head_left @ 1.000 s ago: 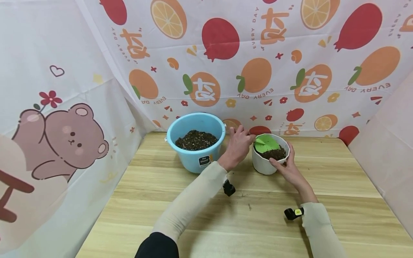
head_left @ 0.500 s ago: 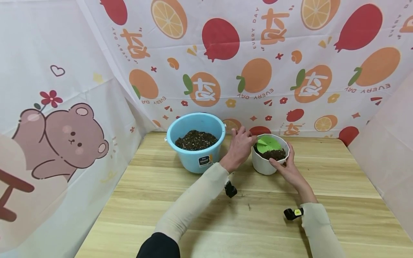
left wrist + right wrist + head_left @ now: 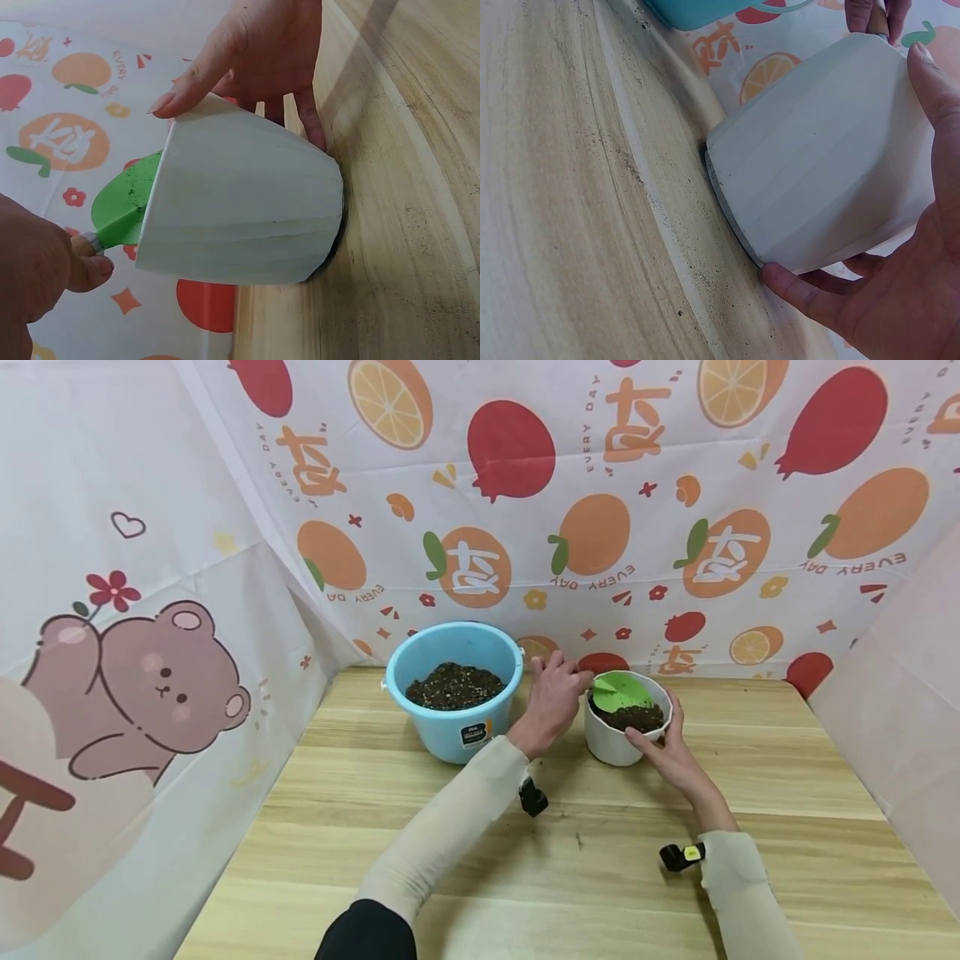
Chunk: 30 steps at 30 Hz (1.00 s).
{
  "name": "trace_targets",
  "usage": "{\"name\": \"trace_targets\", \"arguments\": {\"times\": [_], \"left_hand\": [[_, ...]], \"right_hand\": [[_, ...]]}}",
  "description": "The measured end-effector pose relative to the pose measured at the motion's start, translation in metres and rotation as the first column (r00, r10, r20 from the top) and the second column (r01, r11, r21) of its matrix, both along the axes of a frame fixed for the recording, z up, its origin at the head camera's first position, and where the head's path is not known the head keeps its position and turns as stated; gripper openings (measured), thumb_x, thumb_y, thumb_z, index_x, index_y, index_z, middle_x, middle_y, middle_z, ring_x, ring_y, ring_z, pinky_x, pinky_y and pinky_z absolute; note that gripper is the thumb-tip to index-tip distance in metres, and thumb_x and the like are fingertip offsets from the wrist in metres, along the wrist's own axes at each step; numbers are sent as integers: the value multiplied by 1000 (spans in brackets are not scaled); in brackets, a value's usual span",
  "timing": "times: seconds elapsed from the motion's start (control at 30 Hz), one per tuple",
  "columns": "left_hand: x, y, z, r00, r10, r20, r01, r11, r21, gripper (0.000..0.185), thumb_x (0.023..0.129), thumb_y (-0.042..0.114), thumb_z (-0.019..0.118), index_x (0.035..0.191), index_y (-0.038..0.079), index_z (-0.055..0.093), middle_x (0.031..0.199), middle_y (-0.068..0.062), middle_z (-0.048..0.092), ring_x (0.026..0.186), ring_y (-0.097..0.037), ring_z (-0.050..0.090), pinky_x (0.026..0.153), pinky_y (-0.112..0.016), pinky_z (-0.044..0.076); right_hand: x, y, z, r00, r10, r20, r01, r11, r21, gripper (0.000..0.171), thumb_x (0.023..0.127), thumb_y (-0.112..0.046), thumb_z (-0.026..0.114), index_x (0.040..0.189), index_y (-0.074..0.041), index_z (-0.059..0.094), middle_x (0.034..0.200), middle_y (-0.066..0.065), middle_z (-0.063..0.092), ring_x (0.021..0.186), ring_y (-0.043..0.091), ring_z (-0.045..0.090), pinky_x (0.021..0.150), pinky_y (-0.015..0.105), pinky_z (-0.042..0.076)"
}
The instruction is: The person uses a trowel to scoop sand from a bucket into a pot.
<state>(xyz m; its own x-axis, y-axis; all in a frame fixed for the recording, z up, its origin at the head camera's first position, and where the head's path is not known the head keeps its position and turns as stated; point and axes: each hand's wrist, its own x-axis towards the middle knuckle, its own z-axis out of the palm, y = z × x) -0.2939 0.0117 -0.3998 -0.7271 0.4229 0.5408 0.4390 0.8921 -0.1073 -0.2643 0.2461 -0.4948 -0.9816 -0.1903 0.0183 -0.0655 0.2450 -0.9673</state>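
The left hand (image 3: pixel 553 700) grips the wooden handle of a green trowel (image 3: pixel 622 692), its fingers curled round the handle just beside the rim of the white pot (image 3: pixel 615 745). The trowel's blade lies tilted over the dark soil (image 3: pixel 641 718) in the pot, its tip toward the far side; whether the blade touches the soil cannot be told. The left wrist view shows the blade (image 3: pixel 124 201) coming up past the pot's rim, with the metal collar of the handle at the thumb of the left hand (image 3: pixel 34 277). The right hand (image 3: pixel 672 752) holds the pot from the near right side, thumb laid on the rim and fingers spread against the ribbed wall; in the right wrist view the hand (image 3: pixel 900 296) cups the pot (image 3: pixel 825 169) with the thumb along its upper edge and a finger under its lower side. The pot stands upright on the wooden table (image 3: pixel 480 877), toward the back, just right of centre. Just left of the left hand stands a blue bucket (image 3: pixel 453 731) partly filled with darker soil, apart from the pot. Printed cloth with oranges and red fruit (image 3: pixel 600 485) hangs behind the table, and a cloth with a brown bear (image 3: pixel 150 685) hangs at the left.
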Motion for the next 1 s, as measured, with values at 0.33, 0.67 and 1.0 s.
{"name": "trace_targets", "arguments": {"times": [0.33, 0.67, 1.0], "left_hand": [[-2, 2, 1, 999, 51, 10, -50, 999, -2, 39, 99, 5, 50, 105, 31, 79, 95, 5, 77, 92, -17, 55, 84, -42, 29], [-5, 4, 1, 997, 78, 20, -78, 997, -9, 38, 102, 9, 49, 104, 31, 79, 100, 4, 78, 96, -18, 56, 85, -43, 31], [-7, 4, 0, 997, 77, 22, -78, 997, 20, 34, 104, 16, 50, 104, 30, 80, 99, 3, 78, 93, -18, 54, 84, -43, 29]], "right_hand": [[-1, 0, 0, 1000, 1, -7, -2, 1000, -16, 98, 101, -28, 62, 154, -46, -18, 168, 9, -5, 157, 39, 1, 120, 68, 17], [-1, -1, 0, 1000, -6, -19, 6, 1000, -11, 98, 100, -28, 63, 155, -46, -17, 168, 11, -3, 157, 39, 2, 121, 68, 16], [0, 0, 0, 1000, 2, -15, -2, 1000, -2, 99, 100, -29, 63, 154, -47, -18, 168, 13, -3, 157, 43, 5, 120, 68, 19]]}}
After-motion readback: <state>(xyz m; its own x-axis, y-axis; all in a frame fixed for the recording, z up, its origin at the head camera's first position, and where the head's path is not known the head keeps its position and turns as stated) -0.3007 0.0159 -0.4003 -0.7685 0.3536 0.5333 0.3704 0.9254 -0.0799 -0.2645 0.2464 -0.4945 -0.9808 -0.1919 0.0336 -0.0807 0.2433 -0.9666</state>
